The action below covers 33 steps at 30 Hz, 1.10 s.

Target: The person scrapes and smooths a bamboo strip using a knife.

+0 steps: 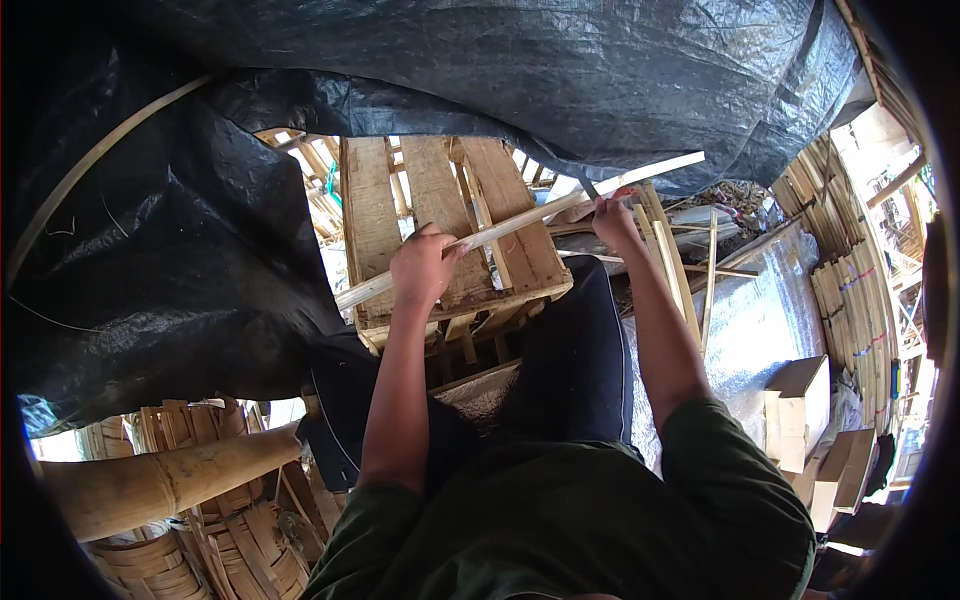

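Note:
A long pale strip of wood or bamboo [520, 220] slants across a slatted wooden crate [375, 215] in front of my knees. Its far end points up to the right, over the edge of a dark tarpaulin. My left hand [425, 265] is closed around the strip near its lower end, above the crate. Beside the strip's upper part, my right hand [614, 222] is closed on a knife-like tool with a narrow dark blade [588, 187]. A bit of red shows by those fingers. Most of the tool's handle is hidden in the hand.
Dark tarpaulin [190, 230] hangs at left and ahead. More strips [711, 270] lean right of the crate, beside a silvery sheet [760, 310]. Bundled slats [855, 310] stand far right, with wooden blocks [795, 410] below. A thick bamboo pole [170, 485] lies lower left.

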### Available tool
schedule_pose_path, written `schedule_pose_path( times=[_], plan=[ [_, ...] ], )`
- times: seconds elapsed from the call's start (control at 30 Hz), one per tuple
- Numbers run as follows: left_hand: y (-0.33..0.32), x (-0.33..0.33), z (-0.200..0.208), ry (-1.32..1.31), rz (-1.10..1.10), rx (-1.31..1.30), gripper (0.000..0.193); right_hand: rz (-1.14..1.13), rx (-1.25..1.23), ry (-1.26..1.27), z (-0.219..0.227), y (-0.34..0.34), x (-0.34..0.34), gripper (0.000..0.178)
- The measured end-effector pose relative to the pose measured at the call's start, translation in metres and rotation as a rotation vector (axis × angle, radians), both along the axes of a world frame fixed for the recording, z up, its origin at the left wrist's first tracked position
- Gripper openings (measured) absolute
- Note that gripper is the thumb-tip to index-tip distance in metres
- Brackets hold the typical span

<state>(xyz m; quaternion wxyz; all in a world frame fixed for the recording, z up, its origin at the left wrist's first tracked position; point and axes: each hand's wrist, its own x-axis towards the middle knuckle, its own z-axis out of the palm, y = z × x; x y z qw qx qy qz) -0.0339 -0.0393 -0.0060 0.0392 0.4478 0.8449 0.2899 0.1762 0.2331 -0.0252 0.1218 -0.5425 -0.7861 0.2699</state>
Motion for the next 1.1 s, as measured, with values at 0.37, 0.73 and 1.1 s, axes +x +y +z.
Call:
schedule_pose_path(
  times=[0.37,0.73,1.1],
  plan=[
    [0.022,0.012,0.006,0.004,-0.046,-0.008,0.032,0.21,0.424,-0.006,-0.045,0.02,0.026,0.038],
    [0.022,0.012,0.009,0.033,-0.053,-0.006,0.031,-0.23,-0.391,0.225,-0.034,0.059,0.049,0.05],
    [0.01,0.006,0.008,0.095,-0.012,-0.038,0.032,0.042,-0.522,0.248,-0.002,0.006,0.018,0.039]
  ],
)
